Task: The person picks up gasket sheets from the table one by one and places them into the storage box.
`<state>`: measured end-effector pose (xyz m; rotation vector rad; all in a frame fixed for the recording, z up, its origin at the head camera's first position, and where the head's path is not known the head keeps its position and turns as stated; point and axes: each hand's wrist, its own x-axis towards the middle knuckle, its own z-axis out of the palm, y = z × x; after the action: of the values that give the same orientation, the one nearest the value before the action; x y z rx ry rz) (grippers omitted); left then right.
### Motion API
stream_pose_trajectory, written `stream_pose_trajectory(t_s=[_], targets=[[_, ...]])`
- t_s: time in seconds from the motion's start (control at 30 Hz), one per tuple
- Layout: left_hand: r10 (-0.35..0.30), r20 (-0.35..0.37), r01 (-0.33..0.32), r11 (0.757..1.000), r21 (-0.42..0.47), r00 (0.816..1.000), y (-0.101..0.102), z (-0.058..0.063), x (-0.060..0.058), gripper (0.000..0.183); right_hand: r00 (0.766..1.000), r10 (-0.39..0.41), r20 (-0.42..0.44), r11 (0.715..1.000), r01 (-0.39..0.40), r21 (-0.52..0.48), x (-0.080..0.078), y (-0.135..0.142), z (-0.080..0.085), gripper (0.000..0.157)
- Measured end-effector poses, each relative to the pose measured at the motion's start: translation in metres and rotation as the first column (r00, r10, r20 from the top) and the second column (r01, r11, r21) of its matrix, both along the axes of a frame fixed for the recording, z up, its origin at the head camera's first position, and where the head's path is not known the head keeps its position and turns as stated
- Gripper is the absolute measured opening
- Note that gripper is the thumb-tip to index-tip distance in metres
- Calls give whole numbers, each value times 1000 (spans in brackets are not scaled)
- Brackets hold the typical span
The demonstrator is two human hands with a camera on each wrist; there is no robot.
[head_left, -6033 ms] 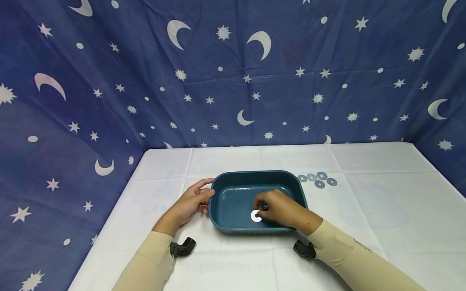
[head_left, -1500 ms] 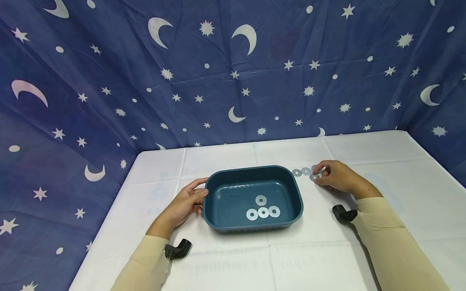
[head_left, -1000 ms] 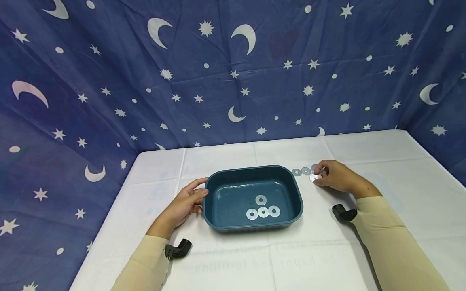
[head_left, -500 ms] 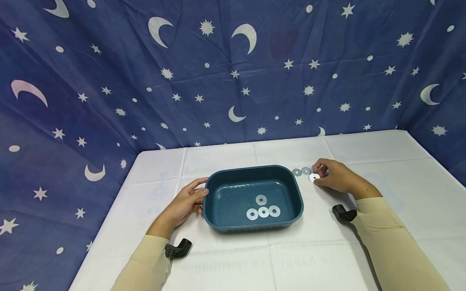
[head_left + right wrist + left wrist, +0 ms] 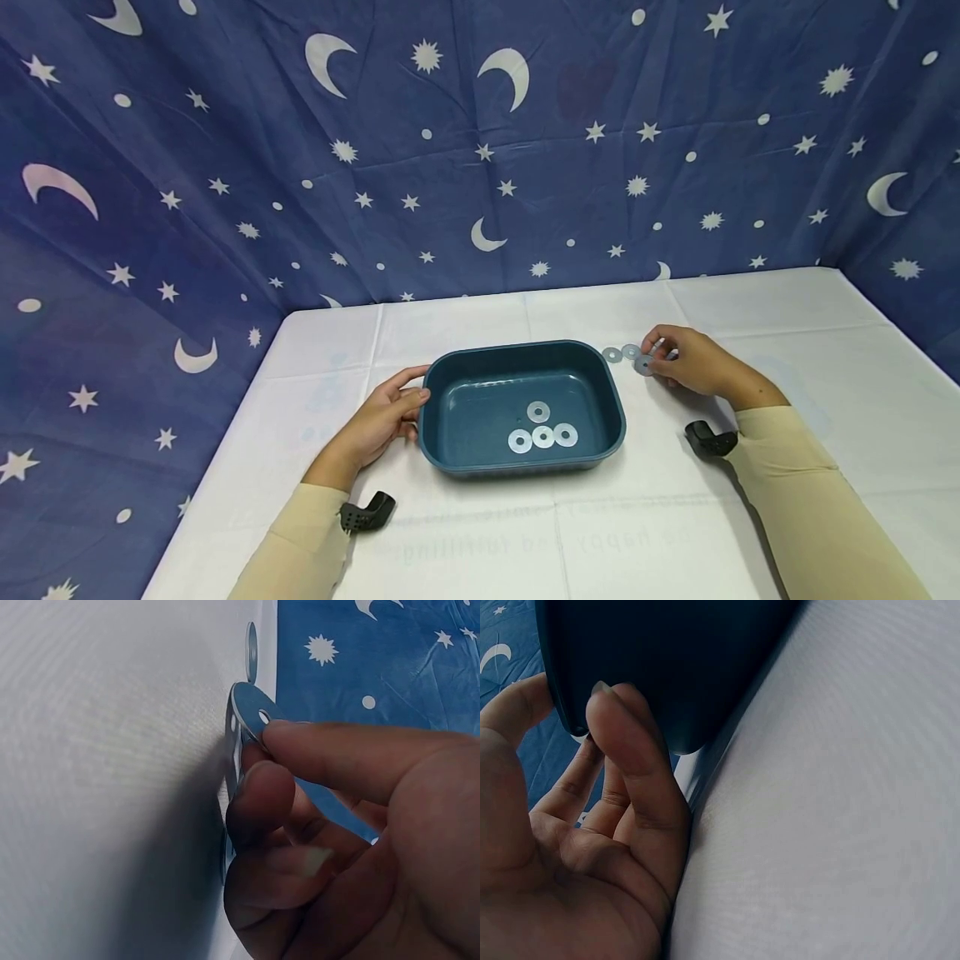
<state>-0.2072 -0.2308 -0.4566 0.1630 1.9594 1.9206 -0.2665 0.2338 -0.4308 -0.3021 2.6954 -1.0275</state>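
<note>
A dark teal rectangular tray (image 5: pixel 517 379) stands on the white-clothed table. My left hand (image 5: pixel 378 421) rests against its left end; in the left wrist view the fingers touch the outside of the tray wall (image 5: pixel 667 660) and rim. Beyond the tray's right end, my right hand (image 5: pixel 693 362) pinches a flat metal washer (image 5: pixel 643 365) between thumb and fingertips. The right wrist view shows this washer (image 5: pixel 255 705) tilted, with its centre hole visible, close to others by the cloth. Inside the tray lie several washers (image 5: pixel 542 437), towards its front right.
Two loose washers (image 5: pixel 612 355) lie on the cloth just right of the tray; the right hand hides whatever lies under it. A blue curtain (image 5: pixel 450 167) with moons and stars rises behind the table. Black wrist devices (image 5: pixel 367 512) sit below both hands.
Six seconds ago my right hand was in the tray with a washer; it has since moved to the washers at right. Over the last second, the pinched washer has tilted. The left hand stays put.
</note>
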Motion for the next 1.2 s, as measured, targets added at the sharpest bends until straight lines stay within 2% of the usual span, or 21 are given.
stream_pose_trajectory(t_s=[0.43, 0.83, 1.2], targets=[[2, -2, -2, 1000, 3, 1000, 0, 1, 0, 55, 999, 22, -29, 999, -23, -30, 4, -5, 12, 19], [-7, -7, 7, 1000, -4, 1000, 0, 2, 0, 55, 992, 78, -95, 995, -84, -60, 12, -14, 30, 19], [-5, 0, 5, 1000, -1, 1000, 0, 0, 0, 56, 990, 83, -117, 994, -90, -58, 21, -26, 46, 19]])
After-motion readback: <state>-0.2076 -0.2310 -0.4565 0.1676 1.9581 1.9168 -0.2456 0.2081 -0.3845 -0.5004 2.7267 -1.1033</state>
